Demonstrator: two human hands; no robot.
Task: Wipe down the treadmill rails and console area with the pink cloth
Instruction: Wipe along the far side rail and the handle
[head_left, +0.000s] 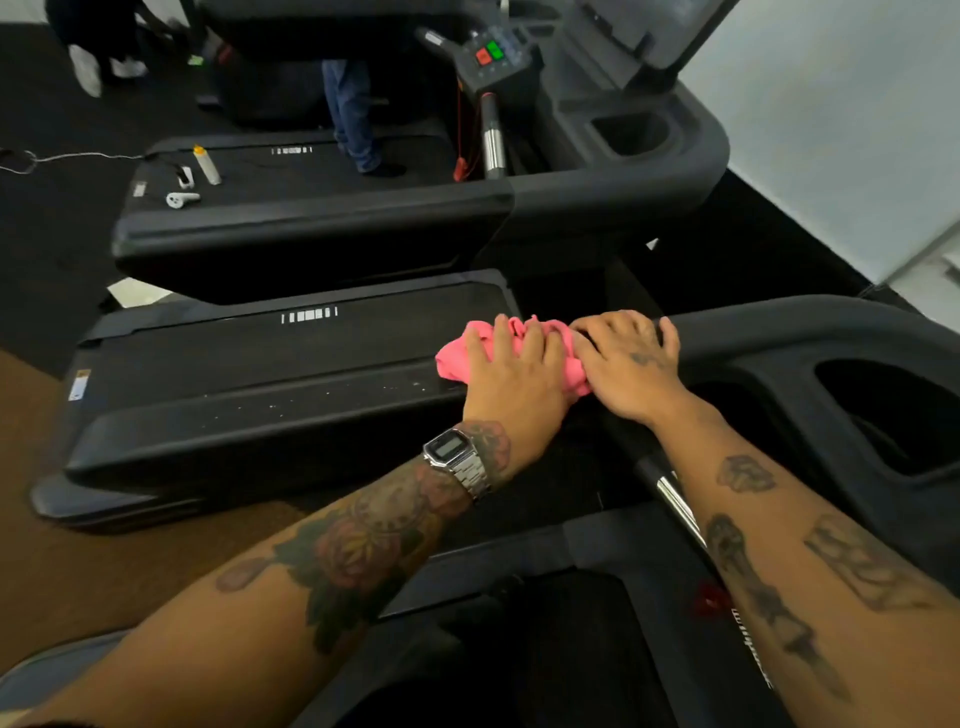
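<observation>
The pink cloth (457, 358) lies bunched on the dark side rail (260, 431) of the near treadmill, where the rail meets the console housing (779, 338). My left hand (511, 374) presses flat on the cloth with fingers spread. Beside it, my right hand (631, 364) also lies flat, covering the cloth's right edge and the start of the console arm. Most of the cloth is hidden under both hands.
A cup holder recess (883, 410) sits right of my hands and a chrome grip bar (675, 499) runs below my right forearm. On the far treadmill (311, 218) lie a bottle (207, 165) and white controllers (182, 199); a person's legs (356, 119) stand there.
</observation>
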